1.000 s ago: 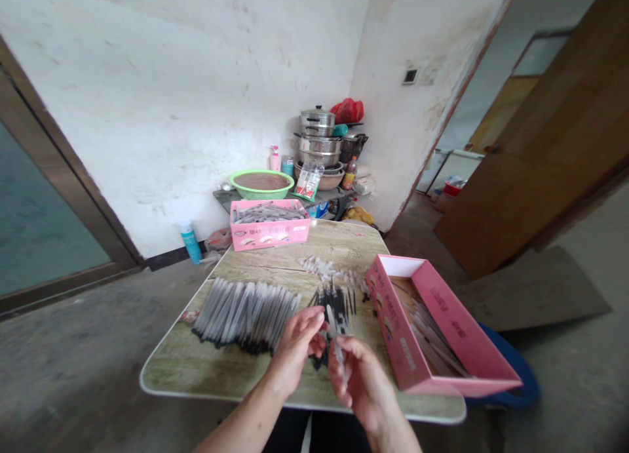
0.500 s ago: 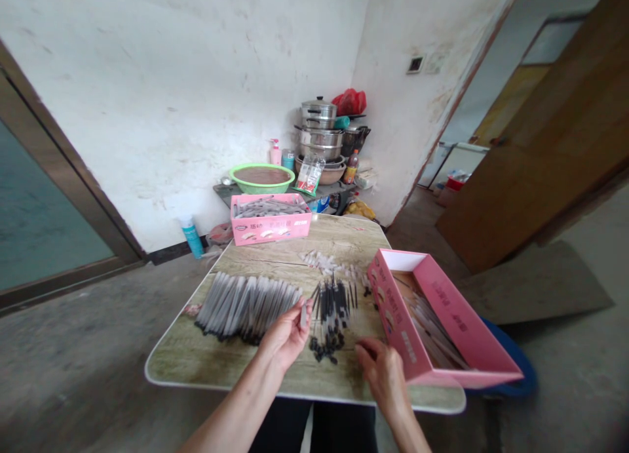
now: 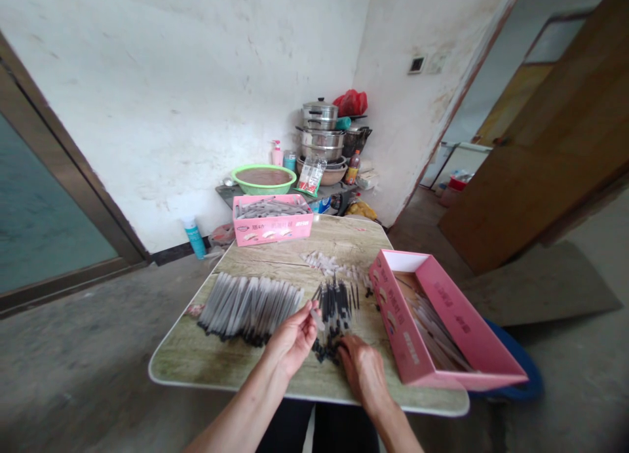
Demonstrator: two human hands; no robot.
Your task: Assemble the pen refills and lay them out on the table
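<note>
Between thumb and fingers, my left hand (image 3: pixel 295 335) pinches a whitish translucent pen barrel (image 3: pixel 317 319), tilted above the table. My right hand (image 3: pixel 362 368) is low over the small black pen plugs (image 3: pixel 322 351), its curled fingertips down among them; whether one is pinched is hidden. Dark pen refills (image 3: pixel 338 299) lie bunched just beyond both hands. To the left, a wide row of translucent pens (image 3: pixel 250 305) lies side by side, black ends toward me. Small clear pen pieces (image 3: pixel 327 264) are scattered behind the refills.
An open pink box (image 3: pixel 407 335) with translucent barrels inside stands at the table's right edge. Another pink box (image 3: pixel 272 229), full of pens, sits at the far edge. Behind are a green basin (image 3: pixel 263 187) and stacked pots (image 3: pixel 320 138). The wooden-patterned table (image 3: pixel 196 361) has rounded corners.
My right hand has moved left and slightly away from me, from bare table to the black plugs. My left hand has shifted slightly right, still pinching the barrel, which is now tilted differently.
</note>
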